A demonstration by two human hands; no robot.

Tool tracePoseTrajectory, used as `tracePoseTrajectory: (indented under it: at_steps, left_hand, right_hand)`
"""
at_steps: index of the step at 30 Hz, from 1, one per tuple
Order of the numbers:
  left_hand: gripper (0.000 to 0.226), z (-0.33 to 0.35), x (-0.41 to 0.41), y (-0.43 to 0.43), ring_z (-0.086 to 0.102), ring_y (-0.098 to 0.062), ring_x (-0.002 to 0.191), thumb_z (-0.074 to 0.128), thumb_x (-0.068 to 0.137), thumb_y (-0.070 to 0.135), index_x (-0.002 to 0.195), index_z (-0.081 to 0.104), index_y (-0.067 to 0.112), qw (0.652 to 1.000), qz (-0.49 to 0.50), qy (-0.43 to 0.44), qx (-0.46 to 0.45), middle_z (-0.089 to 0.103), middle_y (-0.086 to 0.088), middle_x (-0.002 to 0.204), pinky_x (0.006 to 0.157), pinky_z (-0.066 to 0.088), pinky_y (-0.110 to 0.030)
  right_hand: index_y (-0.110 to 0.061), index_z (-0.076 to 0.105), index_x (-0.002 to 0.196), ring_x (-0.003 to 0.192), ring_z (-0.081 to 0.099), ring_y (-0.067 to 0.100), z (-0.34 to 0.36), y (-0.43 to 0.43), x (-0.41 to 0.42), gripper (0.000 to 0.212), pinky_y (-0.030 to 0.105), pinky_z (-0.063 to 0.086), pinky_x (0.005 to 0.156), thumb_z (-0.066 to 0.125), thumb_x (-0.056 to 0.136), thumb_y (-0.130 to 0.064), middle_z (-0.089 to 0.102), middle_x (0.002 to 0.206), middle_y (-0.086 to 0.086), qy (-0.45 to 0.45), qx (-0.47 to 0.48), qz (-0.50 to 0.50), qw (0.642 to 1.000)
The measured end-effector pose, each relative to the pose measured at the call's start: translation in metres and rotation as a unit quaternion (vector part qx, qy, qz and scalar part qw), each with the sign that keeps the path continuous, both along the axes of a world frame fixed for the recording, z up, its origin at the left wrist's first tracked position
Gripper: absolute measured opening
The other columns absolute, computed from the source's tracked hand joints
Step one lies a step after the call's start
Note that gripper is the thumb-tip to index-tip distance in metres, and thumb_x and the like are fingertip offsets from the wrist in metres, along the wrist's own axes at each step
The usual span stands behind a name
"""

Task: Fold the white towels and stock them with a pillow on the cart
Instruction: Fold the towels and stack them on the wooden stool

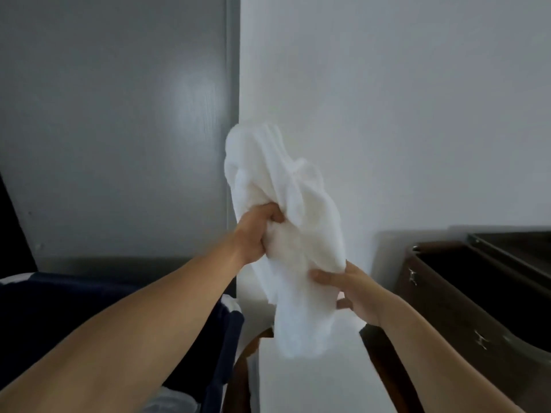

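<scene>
A crumpled white towel (286, 222) hangs in the air at the centre of the head view, bunched and unfolded. My left hand (256, 231) grips it at its left side, fingers curled into the cloth. My right hand (348, 290) pinches its lower right edge between thumb and fingers. The towel's lower end hangs just above a flat white surface (313, 383) below, which may be folded linen or a pillow; I cannot tell which.
A dark wooden cabinet (465, 293) with metal handles stands at the right. A dark blue fabric bin (89, 296) sits at the lower left. A grey door (113, 114) and white wall (387, 99) fill the background. Curved dark wood (244, 353) borders the white surface.
</scene>
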State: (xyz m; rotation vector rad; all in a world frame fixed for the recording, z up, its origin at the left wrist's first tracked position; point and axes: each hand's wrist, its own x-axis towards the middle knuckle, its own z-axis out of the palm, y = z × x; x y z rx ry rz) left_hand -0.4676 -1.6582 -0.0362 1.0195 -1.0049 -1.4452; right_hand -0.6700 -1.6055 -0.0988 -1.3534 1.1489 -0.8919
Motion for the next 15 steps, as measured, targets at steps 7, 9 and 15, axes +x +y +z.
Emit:
tracePoseTrajectory:
  at_steps: [7,9,15]
  left_hand:
    - [0.024,-0.029,-0.079,-0.003,0.062,-0.027,0.066,0.049,0.085,0.008,0.072,0.07,0.007,0.992,-0.072,-0.1,-0.009,0.063,-0.013,0.074,0.065,0.055,-0.037]
    - [0.053,-0.032,-0.107,-0.006,0.056,-0.012,0.045,0.051,0.098,0.012,0.048,0.067,0.013,0.996,-0.058,-0.062,-0.033,0.057,-0.003,0.051,0.048,0.048,-0.02]
    - [0.033,-0.034,-0.153,-0.016,0.055,-0.001,0.037,0.046,0.103,0.008,0.071,0.046,0.015,0.997,0.018,-0.062,-0.038,0.05,0.013,0.033,0.037,0.042,-0.011]
  right_hand:
    - [-0.024,0.059,0.126,0.123,0.053,0.024,-0.028,-0.015,-0.129,0.034,0.047,0.043,0.106,0.066,0.092,-0.027,0.057,0.133,0.002,-0.015,-0.085,-0.279,0.956]
    - [-0.033,0.037,0.148,0.128,0.046,0.019,-0.033,-0.019,-0.154,0.084,0.046,0.041,0.108,0.079,0.077,-0.051,0.043,0.142,-0.011,0.024,-0.089,-0.21,0.973]
    - [-0.031,0.046,0.143,0.12,0.06,0.029,-0.06,-0.017,-0.181,0.082,0.052,0.049,0.102,0.074,0.072,-0.061,0.061,0.135,0.002,-0.061,0.072,-0.01,0.996]
